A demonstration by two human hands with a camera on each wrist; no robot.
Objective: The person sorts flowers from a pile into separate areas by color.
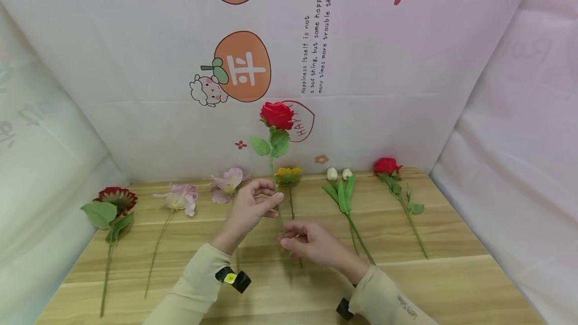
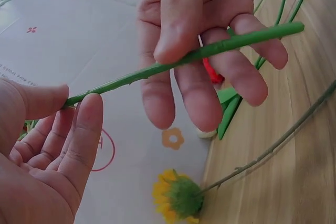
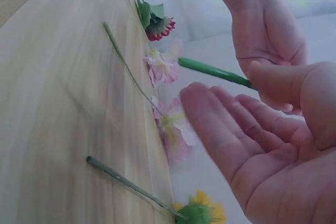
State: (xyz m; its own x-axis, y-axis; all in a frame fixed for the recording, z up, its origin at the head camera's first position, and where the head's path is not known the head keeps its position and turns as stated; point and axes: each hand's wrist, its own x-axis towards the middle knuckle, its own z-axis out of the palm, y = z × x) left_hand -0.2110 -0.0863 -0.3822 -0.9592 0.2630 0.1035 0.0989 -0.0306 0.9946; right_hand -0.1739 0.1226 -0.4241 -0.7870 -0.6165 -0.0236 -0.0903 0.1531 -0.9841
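Note:
A red artificial rose (image 1: 277,115) stands nearly upright above the table, its bloom at the top with green leaves just below. My left hand (image 1: 253,203) pinches the green stem (image 2: 126,79) between thumb and fingertips, below the leaves. Lower on the same stem, my right hand (image 1: 320,247) pinches it between thumb and index finger, the other fingers spread in the left wrist view. The cut stem end (image 3: 195,65) sticks out past the right hand. Behind the hands lies a yellow sunflower (image 1: 288,176), its stem running toward me.
Left on the wooden table (image 1: 189,270) lie a dark red flower (image 1: 116,200) and two pale pink flowers, one (image 1: 178,198) farther left than the other (image 1: 229,182). White tulips (image 1: 339,174) and another red rose (image 1: 386,165) lie right. A printed cloth (image 1: 361,64) rises behind.

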